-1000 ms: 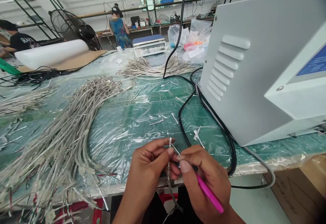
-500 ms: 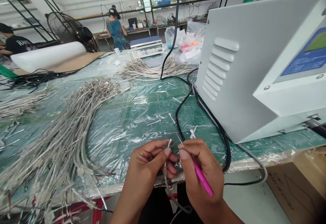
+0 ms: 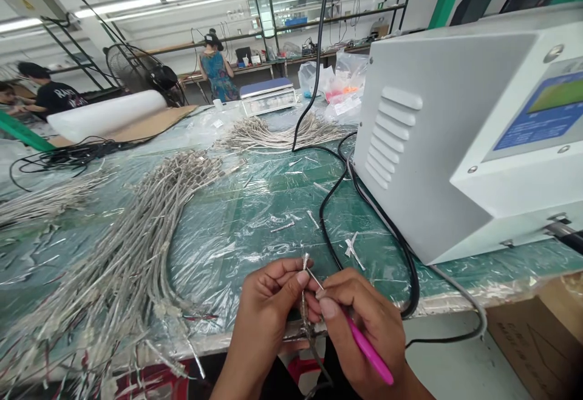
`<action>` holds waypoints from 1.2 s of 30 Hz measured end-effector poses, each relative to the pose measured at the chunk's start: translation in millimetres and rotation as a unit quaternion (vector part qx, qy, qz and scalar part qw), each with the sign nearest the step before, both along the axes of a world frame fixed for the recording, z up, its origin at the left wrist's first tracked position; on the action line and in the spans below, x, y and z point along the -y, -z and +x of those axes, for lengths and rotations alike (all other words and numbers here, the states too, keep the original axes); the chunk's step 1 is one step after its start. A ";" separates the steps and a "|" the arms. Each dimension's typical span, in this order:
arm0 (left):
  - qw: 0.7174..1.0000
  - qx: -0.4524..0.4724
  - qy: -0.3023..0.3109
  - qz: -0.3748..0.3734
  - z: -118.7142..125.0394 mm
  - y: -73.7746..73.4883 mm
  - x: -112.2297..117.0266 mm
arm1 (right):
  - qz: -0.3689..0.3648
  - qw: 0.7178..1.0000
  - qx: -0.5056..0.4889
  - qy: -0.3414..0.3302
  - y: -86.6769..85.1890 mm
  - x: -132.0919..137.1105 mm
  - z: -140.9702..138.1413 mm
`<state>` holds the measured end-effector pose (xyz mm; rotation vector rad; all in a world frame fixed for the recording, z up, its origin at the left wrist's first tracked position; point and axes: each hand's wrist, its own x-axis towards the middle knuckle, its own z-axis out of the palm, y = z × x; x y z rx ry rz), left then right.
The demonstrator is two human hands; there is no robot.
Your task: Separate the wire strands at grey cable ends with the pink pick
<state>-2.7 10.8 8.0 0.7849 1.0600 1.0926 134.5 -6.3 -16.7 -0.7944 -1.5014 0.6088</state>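
Between thumb and fingers, my left hand (image 3: pixel 268 309) pinches a braided shielded cable (image 3: pixel 304 308) close to its upper end, and the rest hangs down toward my lap. My right hand (image 3: pixel 364 321) is closed round a pink-handled pick (image 3: pixel 371 351) with a thin metal shaft. The shaft points up and left, its tip at the cable end beside my left thumb. Whether the tip is inside the braid I cannot tell. A large bundle of similar cables (image 3: pixel 150 224) lies on the film-covered table (image 3: pixel 255 218) to the left.
A grey machine (image 3: pixel 410 139) stands at the right, with a black cord (image 3: pixel 324 218) running in front of it. Another cable bundle (image 3: pixel 282 133) and plastic bags (image 3: pixel 337 81) lie farther back. Foil scraps (image 3: pixel 353 249) dot the table. Other people (image 3: pixel 217 72) work in the background.
The pick's tip has come down and left to the cable end; before, it stood apart from it. The view has tilted up slightly.
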 end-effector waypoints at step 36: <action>0.995 -0.097 -0.012 0.019 6.9 -3.4 1.4 | -0.004 0.999 0.019 0.037 5.3 1.4 -3.4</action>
